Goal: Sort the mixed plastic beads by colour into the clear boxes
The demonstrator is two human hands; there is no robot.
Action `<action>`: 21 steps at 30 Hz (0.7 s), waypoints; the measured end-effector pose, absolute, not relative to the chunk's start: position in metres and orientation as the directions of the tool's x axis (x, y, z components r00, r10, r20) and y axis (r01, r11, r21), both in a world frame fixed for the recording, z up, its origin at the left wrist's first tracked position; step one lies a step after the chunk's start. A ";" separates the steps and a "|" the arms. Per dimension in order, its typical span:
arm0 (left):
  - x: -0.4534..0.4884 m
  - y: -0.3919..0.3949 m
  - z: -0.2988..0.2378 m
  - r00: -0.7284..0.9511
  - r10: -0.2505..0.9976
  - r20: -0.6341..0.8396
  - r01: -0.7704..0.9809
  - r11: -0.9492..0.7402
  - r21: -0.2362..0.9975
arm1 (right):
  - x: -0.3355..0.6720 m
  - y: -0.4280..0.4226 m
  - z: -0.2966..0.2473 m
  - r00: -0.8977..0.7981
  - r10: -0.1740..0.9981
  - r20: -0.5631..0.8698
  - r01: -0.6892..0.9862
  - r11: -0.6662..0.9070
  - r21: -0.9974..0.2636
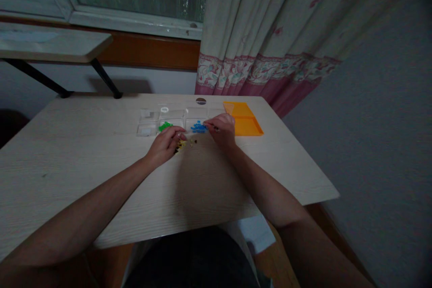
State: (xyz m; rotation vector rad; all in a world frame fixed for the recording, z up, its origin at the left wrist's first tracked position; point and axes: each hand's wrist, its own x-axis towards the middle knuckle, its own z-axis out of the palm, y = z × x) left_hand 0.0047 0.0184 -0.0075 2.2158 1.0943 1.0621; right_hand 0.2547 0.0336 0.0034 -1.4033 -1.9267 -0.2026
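My left hand (166, 144) is closed, its thumb and fingertips drawn together above a small heap of yellow and black pieces (181, 145). What those fingertips hold, if anything, is too small to name. At the right end of a pile of small blue pieces (198, 127), my right hand (222, 128) is closed in a pinch; its contents cannot be made out. The blue pile lies in a section of a clear plastic compartment box (173, 114). Small green pieces (165, 126) fill part of another section, just beyond my left hand.
Right of the box lies an orange open case (248, 126), partly behind my right hand. A round dark spot (201, 101) marks the back of the wooden table (111, 166). A raised shelf (54, 45) on black legs stands back left; a curtain (249, 31) hangs behind.
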 end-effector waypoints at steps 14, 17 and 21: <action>0.002 0.020 -0.010 0.392 0.787 0.475 0.438 -0.615 0.656 | 0.288 0.055 -0.014 0.145 0.787 0.599 0.931 0.097 -0.353; 0.002 0.022 -0.010 0.406 0.771 0.490 0.451 -0.636 0.626 | 0.289 0.055 -0.013 0.150 0.763 0.629 0.929 0.108 -0.354; 0.003 0.021 -0.006 0.514 0.683 0.518 0.481 -0.730 0.485 | 0.285 0.054 -0.013 0.146 0.733 0.664 0.922 0.143 -0.361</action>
